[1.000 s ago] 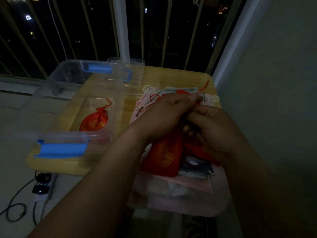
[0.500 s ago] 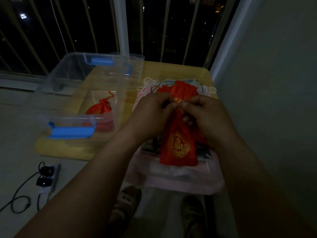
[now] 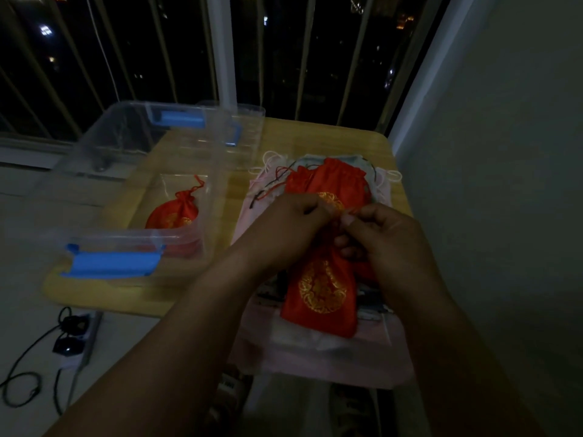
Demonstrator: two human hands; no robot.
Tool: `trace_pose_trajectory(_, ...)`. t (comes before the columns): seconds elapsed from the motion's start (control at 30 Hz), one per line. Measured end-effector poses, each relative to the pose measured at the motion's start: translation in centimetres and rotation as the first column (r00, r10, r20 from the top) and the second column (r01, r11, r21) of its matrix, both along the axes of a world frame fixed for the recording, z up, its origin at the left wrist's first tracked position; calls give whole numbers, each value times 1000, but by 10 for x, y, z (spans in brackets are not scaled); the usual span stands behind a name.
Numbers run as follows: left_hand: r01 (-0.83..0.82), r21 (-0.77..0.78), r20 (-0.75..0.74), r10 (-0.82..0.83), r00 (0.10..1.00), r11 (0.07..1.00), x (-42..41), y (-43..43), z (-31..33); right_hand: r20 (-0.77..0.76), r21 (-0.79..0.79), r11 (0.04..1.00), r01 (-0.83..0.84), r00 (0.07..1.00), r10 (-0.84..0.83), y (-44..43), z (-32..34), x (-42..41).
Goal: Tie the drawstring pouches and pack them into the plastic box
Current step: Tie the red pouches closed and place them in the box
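Note:
A red drawstring pouch with a gold round emblem hangs below my two hands over the pile. My left hand and my right hand meet at its neck, each pinching the thin red drawstring between thumb and fingertips. Behind my hands another red pouch lies on a pile of pale pouches. The clear plastic box with blue latches stands at the left, with one tied red pouch inside.
The wooden table stands against a barred window. The box's clear lid leans at the back. A power strip and black cables lie on the floor at the left. A wall closes the right side.
The held pouch has dropped from a tilted position to hang straight under my hands. My fingertips have come together at its neck, now pinching the drawstring a little farther apart.

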State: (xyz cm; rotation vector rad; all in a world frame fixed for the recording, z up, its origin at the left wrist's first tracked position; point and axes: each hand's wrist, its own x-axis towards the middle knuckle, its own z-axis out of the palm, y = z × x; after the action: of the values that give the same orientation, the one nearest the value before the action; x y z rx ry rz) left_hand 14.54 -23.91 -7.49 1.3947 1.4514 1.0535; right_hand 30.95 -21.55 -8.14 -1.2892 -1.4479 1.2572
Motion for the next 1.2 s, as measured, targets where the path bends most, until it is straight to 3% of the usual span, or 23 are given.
trace_pose_trajectory(0.27, 38, -41, 82, -34, 996, 998, -7, 5, 4, 19, -1, 997, -81, 996, 81, 12, 5, 4)
trace_pose_trajectory(0.4, 56, -37, 54, -54, 997, 998, -11, 7, 4, 10, 28, 995, -94, 996, 94, 14, 5, 4)
trace_pose_trajectory(0.87, 81, 199, -42, -74, 996, 977, -12, 3, -7, -83, -30, 986, -163, 984, 160, 12, 9, 8)
trace_pose_trajectory(1.0, 98, 189, -85, -84, 993, 977, -11, 3, -7, 31, 39, 984, -171, 985, 170, 11, 14, 8)
trace_pose_trajectory(1.2, 44, 218, -257, 14, 966, 975, -10, 6, -10, 224, 274, 955, -114, 973, 51, 8, 9, 1)
